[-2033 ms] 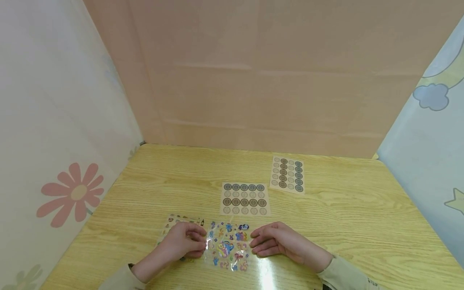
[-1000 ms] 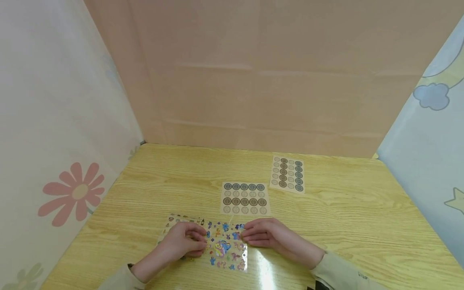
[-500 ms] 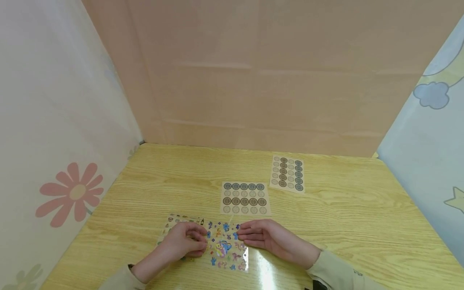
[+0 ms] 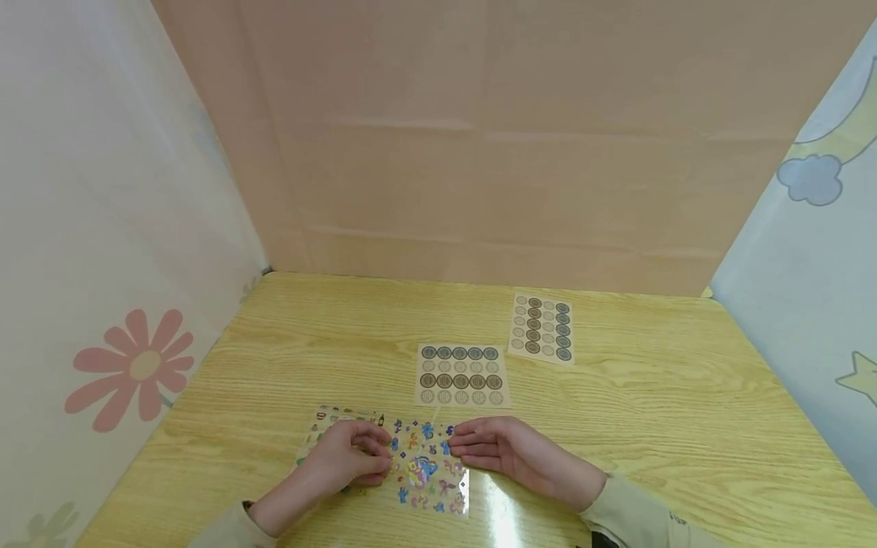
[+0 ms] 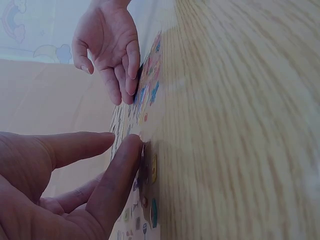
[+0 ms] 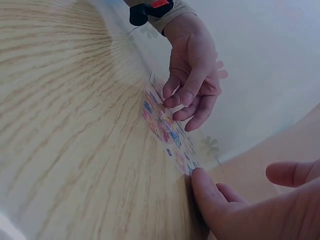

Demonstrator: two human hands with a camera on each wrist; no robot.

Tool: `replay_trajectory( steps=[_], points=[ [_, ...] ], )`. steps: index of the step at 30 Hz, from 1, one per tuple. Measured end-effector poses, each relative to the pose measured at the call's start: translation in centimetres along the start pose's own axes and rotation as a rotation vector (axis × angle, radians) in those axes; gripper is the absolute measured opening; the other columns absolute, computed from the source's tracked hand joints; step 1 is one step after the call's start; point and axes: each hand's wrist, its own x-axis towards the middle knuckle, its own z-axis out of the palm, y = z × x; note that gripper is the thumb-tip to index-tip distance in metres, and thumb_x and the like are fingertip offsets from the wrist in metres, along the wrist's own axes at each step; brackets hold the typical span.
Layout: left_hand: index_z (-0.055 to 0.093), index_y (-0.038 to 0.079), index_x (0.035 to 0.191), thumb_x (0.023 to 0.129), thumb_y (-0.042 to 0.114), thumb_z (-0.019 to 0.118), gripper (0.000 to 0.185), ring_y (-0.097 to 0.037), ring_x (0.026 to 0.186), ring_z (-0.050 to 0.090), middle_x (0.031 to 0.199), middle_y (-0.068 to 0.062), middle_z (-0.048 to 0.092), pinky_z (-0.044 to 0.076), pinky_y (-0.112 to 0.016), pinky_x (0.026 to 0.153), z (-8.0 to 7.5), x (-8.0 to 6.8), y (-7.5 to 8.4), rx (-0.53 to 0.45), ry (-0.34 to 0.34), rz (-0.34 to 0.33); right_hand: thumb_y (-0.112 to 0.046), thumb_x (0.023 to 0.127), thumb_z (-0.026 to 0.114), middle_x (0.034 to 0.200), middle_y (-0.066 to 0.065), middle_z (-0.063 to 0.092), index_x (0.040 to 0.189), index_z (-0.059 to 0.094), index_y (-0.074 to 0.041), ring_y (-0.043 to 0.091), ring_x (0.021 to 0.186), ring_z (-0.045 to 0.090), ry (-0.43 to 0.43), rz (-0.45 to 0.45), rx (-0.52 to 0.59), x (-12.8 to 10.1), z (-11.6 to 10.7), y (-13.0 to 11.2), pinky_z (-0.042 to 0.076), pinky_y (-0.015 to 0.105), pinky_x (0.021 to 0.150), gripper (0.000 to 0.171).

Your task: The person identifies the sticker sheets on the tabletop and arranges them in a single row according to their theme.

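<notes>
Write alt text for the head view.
Two hands rest on a colourful sticker sheet at the near edge of a wooden table: left hand curled at its left edge, right hand flat on its right. Two round-sticker sheets lie beyond.

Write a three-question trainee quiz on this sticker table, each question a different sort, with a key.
1. True or false: the right hand lies flat with its fingertips on the colourful sticker sheet.
2. How many round-label sheets lie beyond the hands?
3. The left hand is: A) off the table; B) curled at the colourful sheet's left edge; C) on the far sheet.

Key: 1 true; 2 two, near sheet and far sheet; 3 B.
</notes>
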Motion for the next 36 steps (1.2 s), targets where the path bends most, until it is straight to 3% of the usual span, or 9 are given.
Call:
replay_trajectory(
  steps=[11,16,21,29,36],
  points=[
    [0.056,-0.012,0.116,0.083,-0.001,0.072,0.038,-0.028,0.081,0.067,0.092,-0.014,0.064,0.06,-0.04,0.07,0.4,-0.1,0.0,-0.006,-0.013,0.022,-0.016,0.099,0.042,0.132,0.031,0.048,0.134,0.038,0.015,0.041,0.12,0.05,-0.071,-0.042,-0.025,-0.7,-0.3,-1.0,0.041,0.045,0.104,0.046],
    [0.057,-0.01,0.116,0.082,0.003,0.074,0.04,-0.026,0.083,0.066,0.097,-0.014,0.064,0.06,-0.039,0.072,0.7,0.2,0.2,0.026,-0.027,0.079,-0.016,0.1,0.042,0.132,0.027,0.05,0.133,0.04,0.012,0.041,0.121,0.05,-0.034,-0.071,-0.037,-1.3,-0.6,-1.9,0.042,0.043,0.104,0.043],
    [0.058,-0.008,0.117,0.082,0.009,0.076,0.042,-0.024,0.086,0.065,0.104,-0.015,0.063,0.059,-0.035,0.074,0.7,0.4,1.0,0.089,-0.036,0.135,-0.014,0.1,0.041,0.133,0.026,0.05,0.133,0.041,0.012,0.04,0.121,0.049,-0.011,-0.105,-0.032,-1.8,-1.3,-2.7,0.04,0.043,0.105,0.041],
    [0.053,-0.007,0.126,0.086,0.015,0.073,0.05,-0.026,0.096,0.064,0.117,-0.019,0.059,0.058,-0.036,0.08,0.5,1.1,2.6,0.066,-0.076,0.124,-0.012,0.101,0.039,0.138,0.026,0.044,0.133,0.041,0.012,0.038,0.126,0.044,0.006,-0.137,0.003,-2.7,-2.8,-3.5,0.036,0.043,0.108,0.04],
    [0.052,0.001,0.131,0.087,0.023,0.073,0.054,-0.024,0.106,0.061,0.126,-0.016,0.057,0.051,-0.039,0.092,0.2,2.5,4.2,0.1,-0.027,0.141,-0.011,0.102,0.035,0.139,0.023,0.044,0.131,0.046,0.009,0.038,0.128,0.042,0.0,-0.17,0.001,-3.4,-4.1,-4.1,0.034,0.041,0.109,0.037]
  ],
)
